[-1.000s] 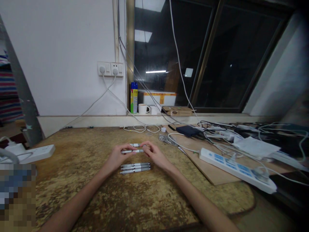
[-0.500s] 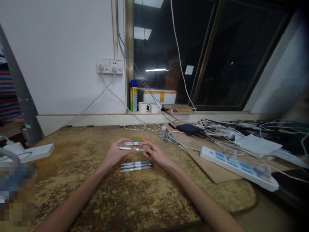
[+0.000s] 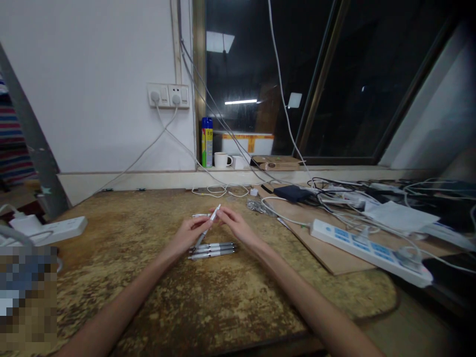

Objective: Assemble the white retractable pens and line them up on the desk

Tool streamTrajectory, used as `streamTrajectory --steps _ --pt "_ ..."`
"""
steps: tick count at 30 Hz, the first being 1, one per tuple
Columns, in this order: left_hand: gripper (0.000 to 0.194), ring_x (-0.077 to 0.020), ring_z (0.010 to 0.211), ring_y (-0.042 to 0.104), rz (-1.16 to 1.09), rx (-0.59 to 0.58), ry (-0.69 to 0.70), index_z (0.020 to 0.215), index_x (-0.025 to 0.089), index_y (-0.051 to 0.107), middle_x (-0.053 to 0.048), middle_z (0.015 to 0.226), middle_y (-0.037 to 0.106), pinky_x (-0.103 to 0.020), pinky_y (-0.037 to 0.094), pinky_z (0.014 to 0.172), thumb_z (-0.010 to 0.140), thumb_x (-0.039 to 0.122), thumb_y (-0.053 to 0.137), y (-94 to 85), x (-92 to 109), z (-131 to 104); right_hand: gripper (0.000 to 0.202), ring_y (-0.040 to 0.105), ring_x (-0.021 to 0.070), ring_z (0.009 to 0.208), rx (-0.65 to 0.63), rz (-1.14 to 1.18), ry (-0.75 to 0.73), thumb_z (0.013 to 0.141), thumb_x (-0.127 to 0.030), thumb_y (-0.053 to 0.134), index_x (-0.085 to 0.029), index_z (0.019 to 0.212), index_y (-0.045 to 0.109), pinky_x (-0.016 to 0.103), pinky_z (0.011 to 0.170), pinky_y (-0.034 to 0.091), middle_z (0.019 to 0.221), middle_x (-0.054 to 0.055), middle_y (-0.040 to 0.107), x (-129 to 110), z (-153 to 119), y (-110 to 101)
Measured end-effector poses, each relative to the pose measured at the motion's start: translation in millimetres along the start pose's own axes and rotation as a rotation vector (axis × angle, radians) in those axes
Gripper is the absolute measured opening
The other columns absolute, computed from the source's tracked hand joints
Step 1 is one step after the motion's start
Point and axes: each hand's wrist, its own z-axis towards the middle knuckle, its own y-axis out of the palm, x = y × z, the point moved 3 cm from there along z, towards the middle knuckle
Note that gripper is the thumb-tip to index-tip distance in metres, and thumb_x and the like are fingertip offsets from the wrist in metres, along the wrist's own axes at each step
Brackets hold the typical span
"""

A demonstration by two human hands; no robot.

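Note:
A white and grey pen [image 3: 213, 214] stands tilted between my hands, its white end up and to the right and its grey end down and to the left. My left hand [image 3: 191, 232] pinches it around the middle. Close to the upper end, the fingers of my right hand [image 3: 234, 224] are bent together against the pen. Just below my hands, several similar pens [image 3: 213, 251] lie side by side on the worn wooden table [image 3: 208, 302]. Behind my left fingers another pen [image 3: 199, 215] lies on the table, partly hidden.
A white power strip [image 3: 372, 253] with plugs lies at right on a brown board [image 3: 327, 258], near tangled cables and papers [image 3: 401, 218]. Another power strip [image 3: 67, 228] is at left. On the sill stand a spray can [image 3: 207, 144], a mug [image 3: 222, 159] and a cardboard box [image 3: 277, 162].
The held pen has turned from lying level between both hands to a steep tilt, right end up. My right hand has shifted to its upper end. The view has moved slightly.

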Motion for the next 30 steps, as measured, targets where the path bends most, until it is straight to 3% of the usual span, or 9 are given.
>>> streamTrajectory --steps 3,5,10,13,16,19,22,30 --pt "0.044 -0.0245 0.099 0.065 -0.007 0.032 0.051 0.103 0.018 0.076 -0.007 0.102 0.075 -0.032 0.051 0.086 0.084 0.055 0.062 -3.8 1 2 0.037 0.06 0.0188 0.094 0.043 0.005 -0.046 0.091 -0.056 0.055 -0.021 0.09 0.065 0.031 0.089 0.046 0.091 0.002 0.065 -12 12 11" --pt "0.045 -0.0229 0.097 0.065 -0.025 0.078 0.045 0.111 0.018 0.072 -0.007 0.107 0.074 -0.03 0.052 0.082 0.089 0.054 0.056 -10.3 -3 3 0.037 0.059 0.0192 0.094 0.137 0.075 -0.04 0.091 -0.057 0.054 -0.021 0.088 0.062 0.032 0.089 0.046 0.091 0.003 0.064 -21 21 12" --pt "0.041 -0.0203 0.087 0.066 0.021 0.175 0.07 0.117 0.017 0.065 -0.008 0.104 0.073 -0.028 0.052 0.071 0.091 0.045 0.051 -30.1 -21 5 0.02 0.057 0.0164 0.079 0.191 0.538 0.034 0.093 -0.045 0.054 -0.026 0.101 0.054 0.031 0.077 0.049 0.082 0.0 0.056 -29 34 0" --pt "0.031 -0.0204 0.086 0.067 0.212 0.181 0.096 0.109 0.018 0.069 -0.007 0.1 0.074 -0.03 0.051 0.077 0.091 0.035 0.05 -36.6 -24 2 0.018 0.045 0.0149 0.06 0.227 0.686 0.062 0.095 -0.042 0.049 -0.025 0.092 0.055 0.029 0.066 0.048 0.067 -0.003 0.041 -23 33 -13" --pt "0.028 -0.0219 0.093 0.067 0.416 0.179 0.163 0.104 0.021 0.072 -0.005 0.1 0.075 -0.032 0.049 0.086 0.091 0.026 0.048 -37.3 -18 -1 0.032 0.034 0.0166 0.054 0.249 0.672 0.068 0.096 -0.051 0.041 -0.025 0.081 0.052 0.03 0.058 0.044 0.061 -0.004 0.028 -15 28 -25" --pt "0.029 -0.022 0.09 0.067 0.521 0.165 0.22 0.103 0.023 0.073 -0.004 0.1 0.075 -0.033 0.049 0.086 0.09 0.022 0.047 -34.8 -13 -3 0.038 0.03 0.0173 0.053 0.258 0.693 0.067 0.096 -0.055 0.037 -0.025 0.076 0.05 0.032 0.057 0.042 0.06 -0.003 0.027 -12 22 -31" --pt "0.029 -0.0218 0.088 0.067 0.572 0.143 0.236 0.101 0.023 0.073 -0.004 0.101 0.075 -0.032 0.049 0.085 0.091 0.021 0.046 -32.6 -12 -2 0.033 0.029 0.0166 0.053 0.253 0.783 0.076 0.095 -0.047 0.038 -0.024 0.074 0.048 0.03 0.056 0.041 0.061 -0.003 0.027 -13 18 -30" --pt "0.028 -0.0212 0.093 0.068 0.657 0.072 0.19 0.101 0.023 0.072 -0.003 0.103 0.075 -0.032 0.05 0.087 0.094 0.024 0.045 -33.3 -14 -2 0.023 0.03 0.0133 0.052 0.222 1.066 0.097 0.092 -0.04 0.046 -0.022 0.078 0.051 0.024 0.052 0.039 0.061 -0.005 0.027 -12 16 -27"
